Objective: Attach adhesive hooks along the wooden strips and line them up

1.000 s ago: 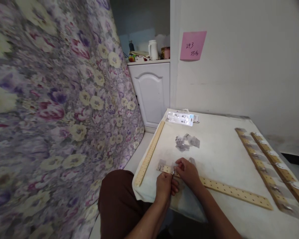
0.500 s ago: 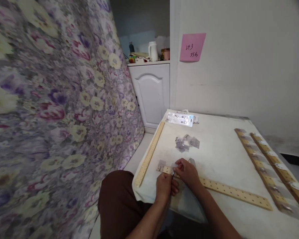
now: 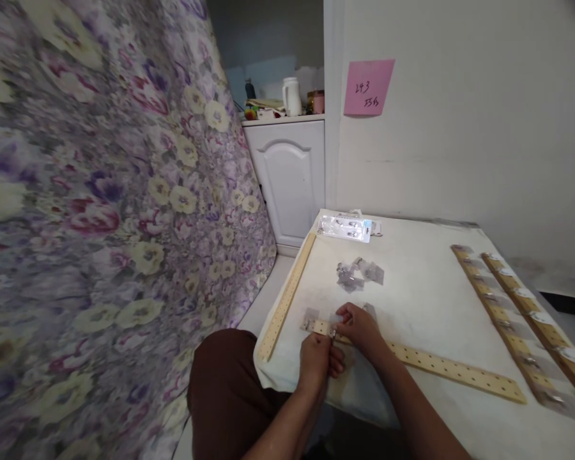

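Note:
A long perforated wooden strip [image 3: 441,366] lies across the near part of the white table [image 3: 421,300]. My left hand [image 3: 317,361] and my right hand [image 3: 363,330] meet at its left end, both with fingers pinched together on a small metal piece [image 3: 333,332] at the strip. A small clear bag [image 3: 311,315] hangs at the strip's end, left of my fingers. A pile of small clear bags with metal parts [image 3: 358,275] lies just beyond my hands.
Another perforated strip [image 3: 288,296] runs along the table's left edge. Two strips fitted with bagged parts [image 3: 517,319] lie at the right. A blister pack [image 3: 345,227] sits at the far edge. A flowered curtain [image 3: 105,211] hangs left; a white cabinet [image 3: 290,179] stands behind.
The hands stay pinched at the strip's left end with only slight finger movement; the view shifted a little.

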Action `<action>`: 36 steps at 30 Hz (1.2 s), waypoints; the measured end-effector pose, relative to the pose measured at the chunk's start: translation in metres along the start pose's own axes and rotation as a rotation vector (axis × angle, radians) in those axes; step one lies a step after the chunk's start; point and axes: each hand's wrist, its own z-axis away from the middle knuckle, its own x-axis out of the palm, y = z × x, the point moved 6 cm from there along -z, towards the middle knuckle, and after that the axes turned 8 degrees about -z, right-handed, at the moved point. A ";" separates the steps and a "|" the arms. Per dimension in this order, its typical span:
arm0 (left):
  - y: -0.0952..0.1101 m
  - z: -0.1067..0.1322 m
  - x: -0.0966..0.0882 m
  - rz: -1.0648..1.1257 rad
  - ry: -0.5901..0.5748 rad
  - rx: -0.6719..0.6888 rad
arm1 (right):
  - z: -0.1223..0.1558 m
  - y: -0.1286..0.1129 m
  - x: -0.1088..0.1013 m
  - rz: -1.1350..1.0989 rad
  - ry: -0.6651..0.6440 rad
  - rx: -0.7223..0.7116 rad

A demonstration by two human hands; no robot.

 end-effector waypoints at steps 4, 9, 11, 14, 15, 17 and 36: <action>0.001 0.000 0.000 -0.002 -0.012 0.001 | -0.001 -0.002 0.001 0.004 -0.017 -0.010; 0.003 0.002 0.000 -0.007 -0.029 0.010 | 0.002 -0.008 0.000 0.017 -0.007 -0.046; 0.003 0.002 -0.001 -0.003 -0.033 0.021 | 0.005 -0.011 -0.002 0.025 0.009 -0.073; 0.003 0.003 -0.001 0.010 -0.035 0.042 | 0.011 -0.016 -0.004 0.036 0.040 -0.120; 0.003 0.004 -0.002 0.014 -0.034 0.050 | 0.013 -0.019 -0.006 0.038 0.051 -0.136; 0.003 0.005 -0.002 0.019 -0.027 0.060 | 0.019 -0.025 -0.011 0.036 0.076 -0.171; 0.003 0.008 -0.008 0.038 -0.012 0.175 | 0.027 0.026 -0.060 0.115 0.347 -0.036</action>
